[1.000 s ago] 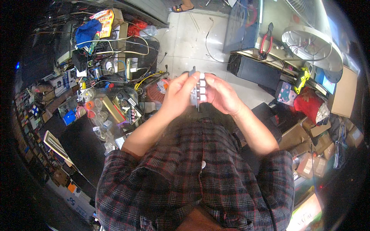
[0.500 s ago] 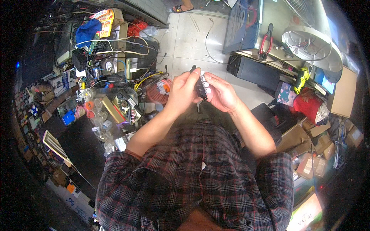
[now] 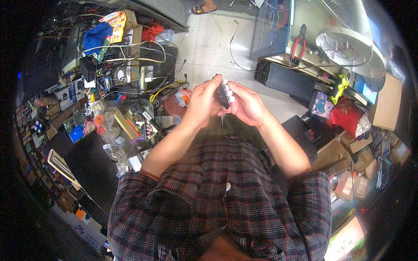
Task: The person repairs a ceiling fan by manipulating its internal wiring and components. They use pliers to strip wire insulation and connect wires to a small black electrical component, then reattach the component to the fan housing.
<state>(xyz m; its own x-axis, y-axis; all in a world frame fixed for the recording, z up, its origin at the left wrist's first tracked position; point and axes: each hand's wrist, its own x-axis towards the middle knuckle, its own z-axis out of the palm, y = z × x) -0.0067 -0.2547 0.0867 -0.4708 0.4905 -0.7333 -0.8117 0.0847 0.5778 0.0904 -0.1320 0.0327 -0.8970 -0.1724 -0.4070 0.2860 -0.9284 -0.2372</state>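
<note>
In front of my shirt, between both hands, is a narrow black strip [image 3: 222,95] with a row of white button-like pieces along its right side. My left hand [image 3: 201,103] is closed on the strip, thumb along its upper end and fingers beneath. My right hand [image 3: 251,106] holds the side with the white pieces, its fingertips against them. The fingers hide the strip's underside and part of its ends, so I cannot make out exactly what part it is.
Red-handled pliers [image 3: 298,45] lie on the bench at upper right, beside a white fan base [image 3: 350,52]. Cables, clear cups [image 3: 102,106] and small parts crowd the left. Cardboard boxes [image 3: 335,154] pile up at right. Another person's sandalled foot [image 3: 203,9] is on the tiled floor.
The black strip has turned a little in my hands and tilts differently. Both hands have shifted slightly left in view, and so has the whole scene.
</note>
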